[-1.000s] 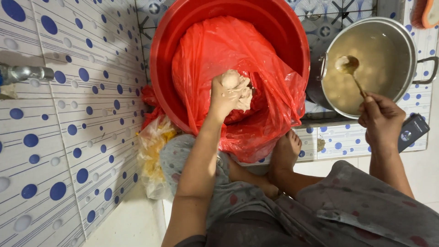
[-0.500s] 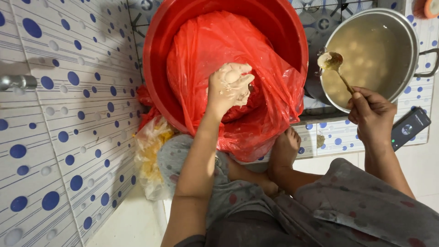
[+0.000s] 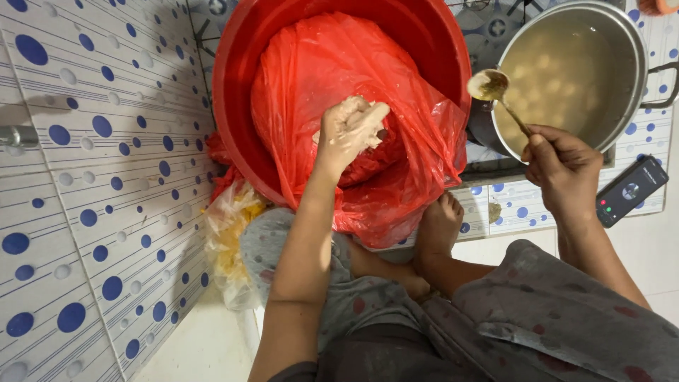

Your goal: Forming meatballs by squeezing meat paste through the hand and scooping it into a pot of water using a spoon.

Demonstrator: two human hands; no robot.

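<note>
My left hand (image 3: 348,134) is coated in pale dough and closed on a lump of dough (image 3: 362,113), held over the red plastic bag (image 3: 332,71) that lines a large red tub (image 3: 237,92). My right hand (image 3: 562,166) grips the thin handle of a metal spoon (image 3: 495,92). The spoon's bowl sits over the near rim of a steel pot (image 3: 636,42) filled with cloudy liquid and pale round dumplings.
A white wall with blue dots (image 3: 85,212) runs along the left, with a metal tap (image 3: 18,134) on it. A black phone (image 3: 631,191) lies on the tiled ledge at right. A yellowish plastic bag (image 3: 230,240) lies below the tub. My bare foot (image 3: 438,230) rests near the bag.
My right hand has drawn the spoon leftward from the pot's middle to its near rim. My left hand stays over the red bag, gripping the dough.
</note>
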